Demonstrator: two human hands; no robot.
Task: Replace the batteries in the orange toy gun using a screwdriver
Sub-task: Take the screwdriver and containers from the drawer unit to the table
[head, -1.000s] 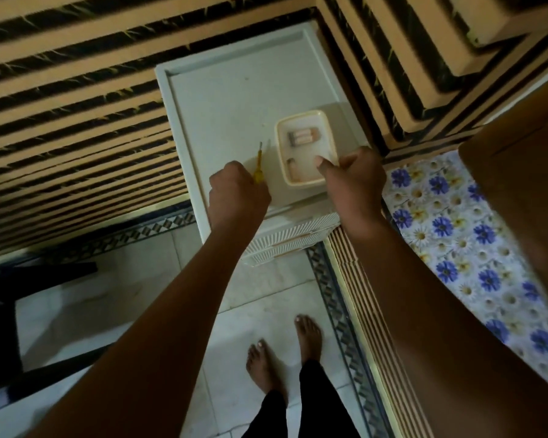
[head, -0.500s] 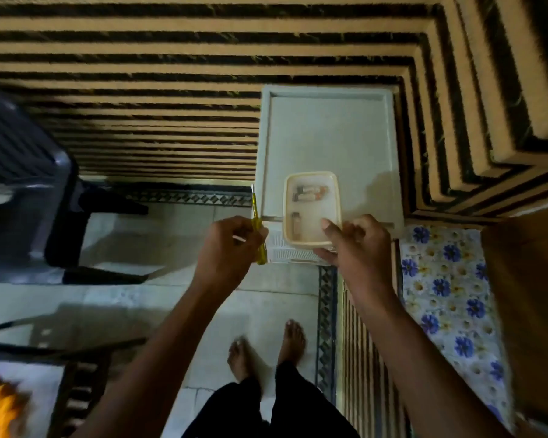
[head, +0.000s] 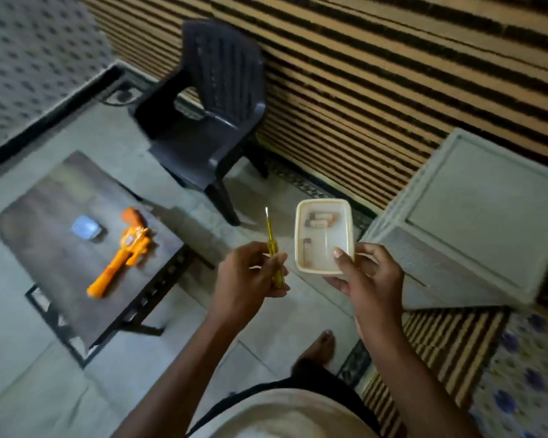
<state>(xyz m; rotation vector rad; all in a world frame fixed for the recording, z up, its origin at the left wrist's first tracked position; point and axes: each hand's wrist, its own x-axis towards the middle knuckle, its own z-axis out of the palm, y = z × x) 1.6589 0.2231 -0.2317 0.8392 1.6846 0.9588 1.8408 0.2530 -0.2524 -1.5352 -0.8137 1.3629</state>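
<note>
batteries [head: 319, 220] lie in the cream tray [head: 301, 235] your right grip [head: 369, 273] clamps; your left grip [head: 247, 276] pinches the yellow screwdriver [head: 273, 248]. orange toy gun [head: 122, 251] rests on the counter [head: 54, 263], far left.

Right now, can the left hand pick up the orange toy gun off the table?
Probably not yet: the left hand grips the screwdriver, and the orange toy gun lies well off to its left on the dark table. Nothing blocks the way.

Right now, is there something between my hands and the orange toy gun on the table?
Nothing visible blocks it: only bare floor lies between the hands and the orange toy gun on the dark table. But both hands are already full.
</note>
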